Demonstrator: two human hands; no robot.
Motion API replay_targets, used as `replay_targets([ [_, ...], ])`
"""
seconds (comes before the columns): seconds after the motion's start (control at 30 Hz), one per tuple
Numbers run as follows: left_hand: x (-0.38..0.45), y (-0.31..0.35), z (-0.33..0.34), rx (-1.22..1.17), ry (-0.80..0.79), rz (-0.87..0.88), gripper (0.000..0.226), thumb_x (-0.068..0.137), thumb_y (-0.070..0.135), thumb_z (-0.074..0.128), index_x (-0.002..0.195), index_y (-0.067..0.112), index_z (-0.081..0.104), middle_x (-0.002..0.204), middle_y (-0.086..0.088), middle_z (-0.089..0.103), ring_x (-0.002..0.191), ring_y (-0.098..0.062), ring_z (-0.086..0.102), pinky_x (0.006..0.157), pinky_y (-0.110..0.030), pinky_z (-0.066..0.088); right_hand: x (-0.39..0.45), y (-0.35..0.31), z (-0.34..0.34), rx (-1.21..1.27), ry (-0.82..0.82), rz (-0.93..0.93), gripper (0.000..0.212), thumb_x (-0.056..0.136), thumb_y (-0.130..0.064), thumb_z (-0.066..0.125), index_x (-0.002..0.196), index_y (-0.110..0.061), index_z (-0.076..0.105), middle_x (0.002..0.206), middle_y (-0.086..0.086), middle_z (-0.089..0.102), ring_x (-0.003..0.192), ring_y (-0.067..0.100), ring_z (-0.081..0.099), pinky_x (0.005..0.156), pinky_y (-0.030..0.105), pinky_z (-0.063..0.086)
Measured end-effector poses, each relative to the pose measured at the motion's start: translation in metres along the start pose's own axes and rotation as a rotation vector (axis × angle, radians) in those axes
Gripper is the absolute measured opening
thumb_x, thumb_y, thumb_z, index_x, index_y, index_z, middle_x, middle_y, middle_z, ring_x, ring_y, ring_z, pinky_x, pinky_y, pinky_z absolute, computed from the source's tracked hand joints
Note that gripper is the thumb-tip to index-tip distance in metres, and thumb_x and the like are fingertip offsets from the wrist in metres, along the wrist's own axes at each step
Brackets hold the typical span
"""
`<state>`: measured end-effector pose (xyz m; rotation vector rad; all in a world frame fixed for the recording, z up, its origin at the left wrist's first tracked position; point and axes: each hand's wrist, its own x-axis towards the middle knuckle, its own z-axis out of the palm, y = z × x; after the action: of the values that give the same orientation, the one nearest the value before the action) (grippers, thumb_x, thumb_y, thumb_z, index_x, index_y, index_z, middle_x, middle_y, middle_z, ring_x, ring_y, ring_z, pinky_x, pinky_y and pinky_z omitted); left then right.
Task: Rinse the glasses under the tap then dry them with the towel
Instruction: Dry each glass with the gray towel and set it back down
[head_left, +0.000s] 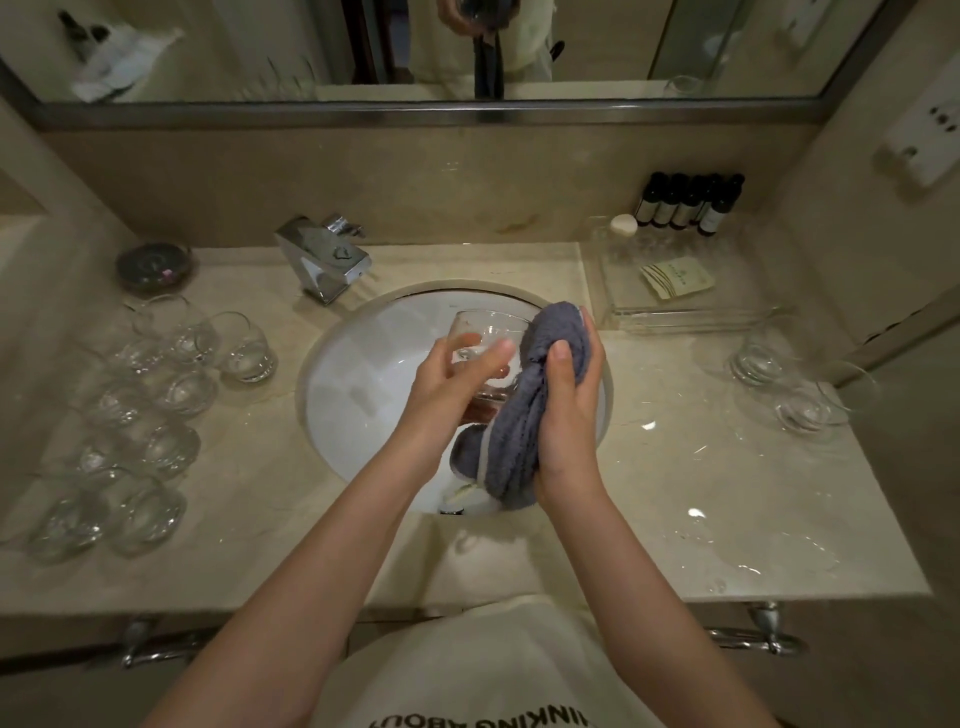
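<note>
Holding now: you have one clear glass (483, 338) above the white sink (363, 395), tilted, its mouth toward the left and far side.
Left hand (457, 379): your fingers curl round the near side of the glass and grasp it.
Right hand (569, 410): you grasp the grey towel (535, 395), thumb on top and fingers wrapped round the bunched cloth; its upper end presses against the right side of the glass, and its lower end hangs over the near part of the sink.
Tap (324, 260): a chrome block at the far left of the sink; whether water runs you cannot tell from here.
Left glasses (150, 415): a cluster stands on the left of the marble counter (519, 561), well apart from your hands.
Right glasses (789, 384): a few more stand on the right of the counter, beside a clear tray (675, 312).
Tray contents: a small packet (675, 278) lies in it.
Dark bottles (685, 202): a row stands at the far right against the wall.
Dish (153, 265): a dark round dish sits at the far left.
Counter surface: water drops glint on the near right.
</note>
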<state>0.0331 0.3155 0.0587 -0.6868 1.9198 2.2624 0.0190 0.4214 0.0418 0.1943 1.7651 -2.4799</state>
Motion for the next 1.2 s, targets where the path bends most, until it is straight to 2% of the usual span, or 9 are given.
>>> replay_targets([
  [0.13, -0.003, 0.003, -0.012, -0.133, -0.238, -0.04, 0.064, 0.06, 0.049, 0.073, 0.116, 0.019, 0.065, 0.098, -0.006, 0.072, 0.084, -0.021, 0.07, 0.07, -0.03, 0.056, 0.001, 0.004, -0.003, 0.22, -0.006, 0.157, 0.045, 0.101, -0.038, 0.045, 0.142, -0.019, 0.043, 0.131, 0.015, 0.06, 0.119, 0.029, 0.06, 0.103, 0.049, 0.047],
  [0.27, -0.001, 0.003, -0.028, -0.134, -0.301, -0.085, 0.067, 0.058, 0.046, 0.075, 0.122, 0.031, 0.061, 0.098, -0.001, 0.067, 0.077, -0.025, 0.069, 0.065, -0.034, 0.059, -0.002, -0.004, -0.014, 0.139, 0.007, 0.12, 0.041, 0.096, -0.027, 0.052, 0.134, -0.013, 0.045, 0.11, 0.0, 0.066, 0.094, 0.01, 0.068, 0.087, 0.029, 0.055],
  [0.43, 0.001, 0.001, -0.048, -0.174, -0.288, -0.07, 0.062, 0.053, 0.033, 0.08, 0.111, 0.023, 0.059, 0.103, -0.002, 0.071, 0.08, -0.022, 0.068, 0.071, -0.035, 0.055, 0.002, -0.019, -0.026, 0.09, -0.151, 0.03, 0.029, 0.08, -0.026, 0.07, 0.105, -0.015, 0.06, 0.087, -0.004, 0.07, 0.076, 0.009, 0.066, 0.064, 0.019, 0.052],
  [0.53, 0.002, 0.004, -0.059, -0.102, -0.309, -0.059, 0.054, 0.058, 0.023, 0.08, 0.11, 0.025, 0.065, 0.093, 0.004, 0.068, 0.074, -0.016, 0.068, 0.067, -0.028, 0.051, 0.0, -0.028, -0.027, -0.177, -0.301, -0.093, 0.021, 0.077, -0.023, 0.065, 0.098, -0.019, 0.064, 0.084, -0.015, 0.071, 0.079, 0.001, 0.065, 0.072, 0.014, 0.049],
  [0.7, 0.002, 0.002, -0.069, -0.095, -0.181, -0.034, 0.049, 0.067, 0.025, 0.072, 0.114, 0.023, 0.061, 0.098, 0.0, 0.068, 0.068, -0.016, 0.068, 0.058, -0.028, 0.055, -0.007, -0.024, -0.018, -0.382, -0.472, -0.125, 0.016, 0.083, -0.028, 0.062, 0.099, -0.028, 0.065, 0.09, -0.021, 0.07, 0.086, -0.001, 0.064, 0.077, 0.013, 0.046],
  [0.83, -0.003, -0.001, -0.068, -0.135, -0.091, -0.027, 0.037, 0.067, 0.036, 0.073, 0.097, 0.024, 0.057, 0.08, 0.007, 0.067, 0.058, -0.011, 0.064, 0.047, -0.022, 0.048, -0.006, -0.02, -0.005, -0.432, -0.469, -0.1, 0.017, 0.087, -0.037, 0.055, 0.1, -0.032, 0.065, 0.09, -0.021, 0.069, 0.087, -0.001, 0.063, 0.079, 0.014, 0.045],
  [0.9, -0.005, 0.001, -0.067, -0.084, -0.081, 0.002, 0.041, 0.068, 0.05, 0.079, 0.09, 0.025, 0.055, 0.074, 0.012, 0.066, 0.057, -0.009, 0.06, 0.048, -0.021, 0.045, -0.005, -0.018, -0.001, -0.49, -0.501, -0.082, 0.019, 0.089, -0.043, 0.052, 0.099, -0.034, 0.065, 0.091, -0.019, 0.07, 0.09, 0.0, 0.063, 0.082, 0.017, 0.046],
  [0.97, -0.006, 0.006, -0.066, -0.035, -0.055, 0.008, 0.043, 0.067, 0.065, 0.065, 0.084, 0.027, 0.057, 0.07, 0.013, 0.063, 0.058, -0.008, 0.057, 0.051, -0.023, 0.042, -0.008, -0.015, 0.003, -0.563, -0.544, -0.069, 0.022, 0.09, -0.053, 0.051, 0.097, -0.036, 0.062, 0.091, -0.019, 0.068, 0.09, -0.001, 0.062, 0.082, 0.017, 0.045],
  [1.2, -0.003, 0.004, -0.066, -0.04, 0.001, -0.023, 0.024, 0.09, 0.043, 0.061, 0.075, 0.027, 0.053, 0.061, 0.013, 0.056, 0.052, -0.007, 0.053, 0.05, -0.022, 0.037, -0.026, -0.007, 0.014, -0.515, -0.443, -0.133, 0.016, 0.09, -0.04, 0.053, 0.095, -0.03, 0.042, 0.084, -0.012, 0.056, 0.069, -0.008, 0.056, 0.068, 0.012, 0.042],
])
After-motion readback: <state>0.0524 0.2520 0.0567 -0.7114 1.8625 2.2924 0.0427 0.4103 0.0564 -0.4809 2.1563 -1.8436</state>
